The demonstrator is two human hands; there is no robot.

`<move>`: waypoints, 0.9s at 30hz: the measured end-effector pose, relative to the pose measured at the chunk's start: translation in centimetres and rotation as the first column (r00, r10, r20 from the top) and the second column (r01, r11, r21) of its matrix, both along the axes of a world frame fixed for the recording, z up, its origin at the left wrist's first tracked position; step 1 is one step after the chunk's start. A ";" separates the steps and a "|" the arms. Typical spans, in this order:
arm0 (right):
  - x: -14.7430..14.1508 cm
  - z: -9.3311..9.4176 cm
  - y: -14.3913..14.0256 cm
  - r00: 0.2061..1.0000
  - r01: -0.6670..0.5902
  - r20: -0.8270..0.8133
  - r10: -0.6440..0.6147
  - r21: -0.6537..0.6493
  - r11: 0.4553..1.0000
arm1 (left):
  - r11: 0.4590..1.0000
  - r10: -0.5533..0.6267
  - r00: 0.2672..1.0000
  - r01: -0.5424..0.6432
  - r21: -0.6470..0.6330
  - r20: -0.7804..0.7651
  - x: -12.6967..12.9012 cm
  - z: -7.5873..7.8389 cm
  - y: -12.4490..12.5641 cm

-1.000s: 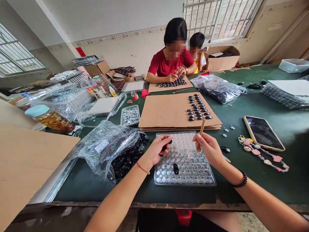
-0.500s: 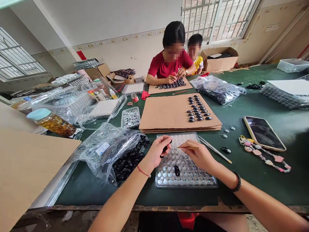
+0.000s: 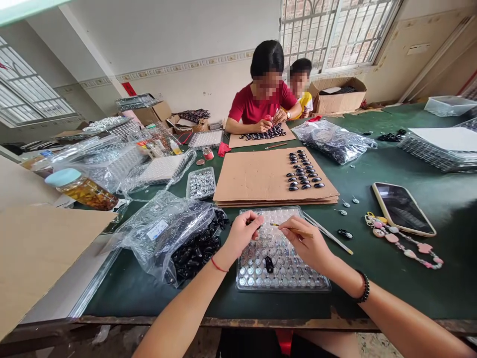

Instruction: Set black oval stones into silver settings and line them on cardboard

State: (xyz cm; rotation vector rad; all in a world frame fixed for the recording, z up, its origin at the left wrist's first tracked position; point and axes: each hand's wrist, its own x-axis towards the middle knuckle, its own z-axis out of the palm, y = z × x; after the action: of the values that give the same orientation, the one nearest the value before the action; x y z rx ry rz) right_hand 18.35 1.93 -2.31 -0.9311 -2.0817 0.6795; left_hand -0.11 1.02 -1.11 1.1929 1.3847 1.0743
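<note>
Lying on the clear plastic tray (image 3: 283, 288), lower centre, a black piece (image 3: 269, 264) could slide if brushed; just beyond, the left hand (image 3: 244, 231) grips a dark piece (image 3: 257, 232), the right hand (image 3: 306, 248) pinches a slim stick (image 3: 302, 232).

- Tbl (image 3: 122, 293): dk green top, worn near edge.
- Near ctr: clr tray (image 3: 288, 214), rows of rnd cells.
- Left of it: plastic bag (image 3: 145, 216) w/ blk pcs (image 3: 196, 258).
- Far side of it: stacked cardboard sheets (image 3: 246, 176); small box (image 3: 188, 185) of silvery bits (image 3: 201, 184) to their left.
- Right: thin wht sticks (image 3: 330, 233), loose blk pc (image 3: 345, 233), phone (image 3: 404, 209) + bead strap (image 3: 391, 238).
- Far right: tray stack (image 3: 434, 151).
</note>
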 end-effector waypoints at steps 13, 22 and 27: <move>0.0 0.1 -0.4 0.992 -0.062 0.117 0.049 0.106 0.992 | 0.924 -0.065 0.858 0.245 0.293 -0.509 0.4 -1.3 -0.5; 0.1 -0.2 -0.5 0.996 -0.086 0.033 0.083 0.107 0.991 | 0.951 -0.029 0.786 0.211 0.225 -0.618 0.4 -0.6 -0.3; 0.1 0.1 -0.5 0.993 -0.049 -0.104 0.056 0.069 0.996 | 0.943 -0.068 0.817 0.241 0.231 -0.573 0.8 -0.4 -0.7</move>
State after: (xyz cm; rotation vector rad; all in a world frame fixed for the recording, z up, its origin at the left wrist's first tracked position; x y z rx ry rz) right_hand 18.46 1.48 -2.25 -0.7892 -2.0286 0.6684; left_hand 0.66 0.30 -1.46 1.9260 1.5538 0.8607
